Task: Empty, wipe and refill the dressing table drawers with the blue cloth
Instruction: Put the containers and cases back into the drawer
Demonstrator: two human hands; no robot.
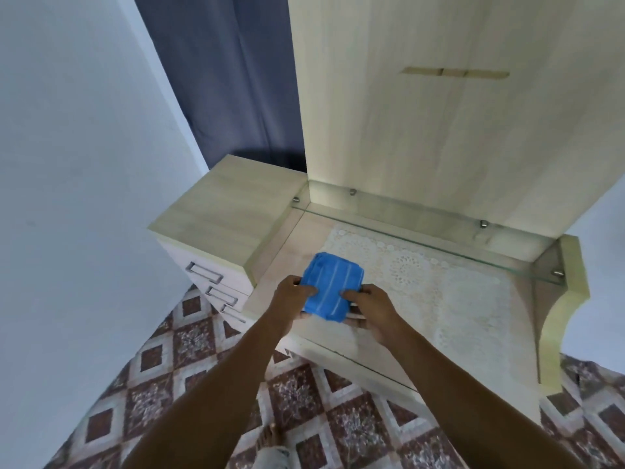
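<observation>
Blue cloth [327, 286]: folded to a thick pad with thin pale stripes across it, held at the left front of the dressing table [306, 238] top. Whether it rests on the top or is lifted just off it cannot be told.

Cloth is gripped from both near corners. Left hand [293, 297] is clamped on the left edge, thumb on top, fingers tucked under. Right hand [369, 307] is clamped on the right edge the same way, with fingertips showing below the cloth. The hands are close together, separated only by the cloth's width.

Lace mat [439, 282] is spread over the top, just right of the cloth. Glass shelf [422, 221] is carried on metal studs along the back panel.

Drawers [203, 273] are stacked in the raised unit left of the cloth, all seen closed, with metal handles on the fronts.

Dark curtain [233, 79] hangs behind the unit. Patterned floor [162, 360] lies below, and a bare foot [267, 438] is visible near the bottom edge.
</observation>
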